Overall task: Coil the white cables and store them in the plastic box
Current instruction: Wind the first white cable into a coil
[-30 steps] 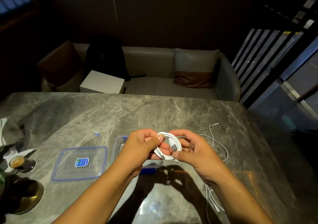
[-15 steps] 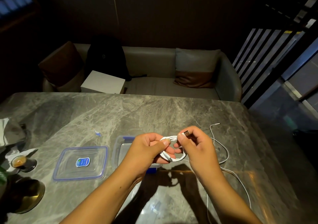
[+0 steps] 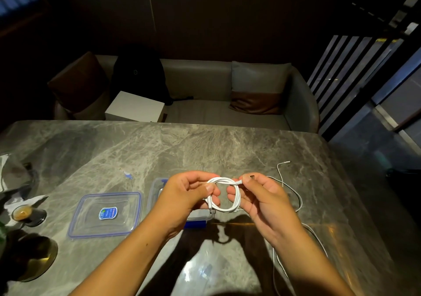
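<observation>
A coiled white cable (image 3: pixel 234 195) forms a small ring above the marble table. My left hand (image 3: pixel 186 195) pinches the ring's left side, where a plug end hangs down. My right hand (image 3: pixel 262 195) pinches the top right of the ring, holding the cable's other plug end between thumb and forefinger. The clear plastic box (image 3: pixel 155 191) with blue trim stands open just behind my left hand, mostly hidden by it. A second white cable (image 3: pixel 298 202) lies loose on the table to the right, running past my right wrist to the near edge.
The box's lid (image 3: pixel 104 213) with a blue sticker lies flat left of the box. A small glass (image 3: pixel 22 213) and a brass dish (image 3: pixel 34 259) sit at the left edge. A sofa (image 3: pixel 216 109) with a white carton (image 3: pixel 134 106) stands beyond the table.
My right hand has passed the plug end around the coil and pulled it out to the right, so the ring now hangs wider between both hands.
</observation>
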A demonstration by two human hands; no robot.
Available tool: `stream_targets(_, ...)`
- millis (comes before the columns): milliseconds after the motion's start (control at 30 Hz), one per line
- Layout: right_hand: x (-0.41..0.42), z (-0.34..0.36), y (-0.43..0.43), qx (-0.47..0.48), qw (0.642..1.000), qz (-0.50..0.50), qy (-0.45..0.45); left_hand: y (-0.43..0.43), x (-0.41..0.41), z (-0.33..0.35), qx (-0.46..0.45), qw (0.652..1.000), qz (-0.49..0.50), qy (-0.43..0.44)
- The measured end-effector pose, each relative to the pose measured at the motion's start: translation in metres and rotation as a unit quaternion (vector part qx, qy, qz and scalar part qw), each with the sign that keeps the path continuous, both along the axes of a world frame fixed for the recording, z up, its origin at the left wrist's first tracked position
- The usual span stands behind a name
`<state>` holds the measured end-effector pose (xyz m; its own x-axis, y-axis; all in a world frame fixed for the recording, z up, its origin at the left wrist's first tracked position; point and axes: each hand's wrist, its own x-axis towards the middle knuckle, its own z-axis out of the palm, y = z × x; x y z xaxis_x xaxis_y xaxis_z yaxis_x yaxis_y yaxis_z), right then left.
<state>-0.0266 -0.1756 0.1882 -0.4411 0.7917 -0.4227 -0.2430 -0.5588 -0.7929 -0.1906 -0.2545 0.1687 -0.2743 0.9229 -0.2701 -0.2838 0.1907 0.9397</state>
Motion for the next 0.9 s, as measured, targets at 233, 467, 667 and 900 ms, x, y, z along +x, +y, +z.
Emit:
stream_targets(233,0.007,-0.002,0.013,0.147,0.964,0.150,-0.160,0.005,-0.006,0.009,-0.003,0.998,-0.030,0.062)
stream_targets(467,0.022,-0.001,0.027,0.077,0.952,0.283,-0.094,0.008,-0.015,0.012,-0.004,0.996,-0.058,0.065)
stream_targets(667,0.017,-0.022,0.018,0.033,0.972,0.234,-0.008,0.013,-0.016,0.003,-0.021,0.999,-0.045,0.017)
stream_targets(900,0.017,-0.031,0.018,0.047,0.973,0.224,-0.011,0.011,-0.016,0.000,-0.021,0.999,-0.042,-0.005)
